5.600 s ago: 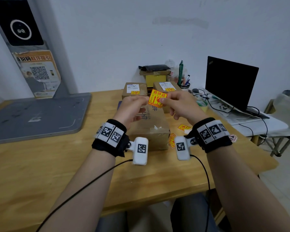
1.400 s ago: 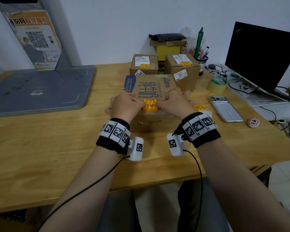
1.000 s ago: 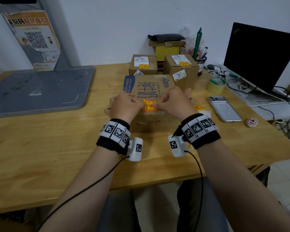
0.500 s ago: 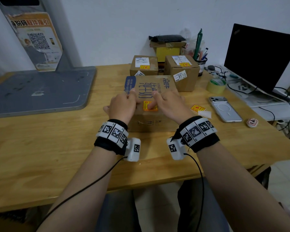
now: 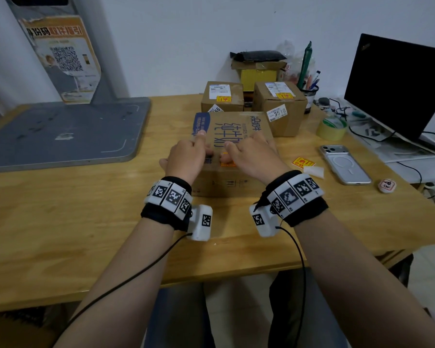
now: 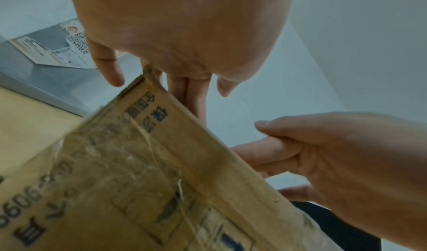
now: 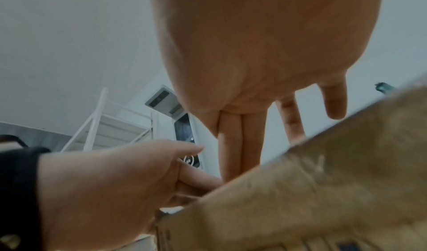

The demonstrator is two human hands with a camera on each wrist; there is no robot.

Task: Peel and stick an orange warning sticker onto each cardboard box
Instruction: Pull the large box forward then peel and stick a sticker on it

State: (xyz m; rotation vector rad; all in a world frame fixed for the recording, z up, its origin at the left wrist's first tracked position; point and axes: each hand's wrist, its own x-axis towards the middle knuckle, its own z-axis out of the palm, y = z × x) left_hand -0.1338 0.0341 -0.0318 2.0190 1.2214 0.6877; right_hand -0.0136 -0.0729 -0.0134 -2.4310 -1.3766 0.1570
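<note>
A large flat cardboard box with dark print lies in the middle of the wooden table. An orange warning sticker is stuck on its near top edge, mostly hidden under my right hand. My left hand lies beside it on the box's left part. Both hands press the box top with straight fingers, as the left wrist view and the right wrist view show. Two smaller boxes stand behind, each with an orange sticker on top.
A loose orange sticker and a white backing scrap lie right of the box. A phone, a tape roll and a laptop are at the right. A grey board fills the left.
The sticker, held in the air between both hands earlier, is now on the box. My fingers have gone from pinching its edges to lying flat and have slid forward over the top.
</note>
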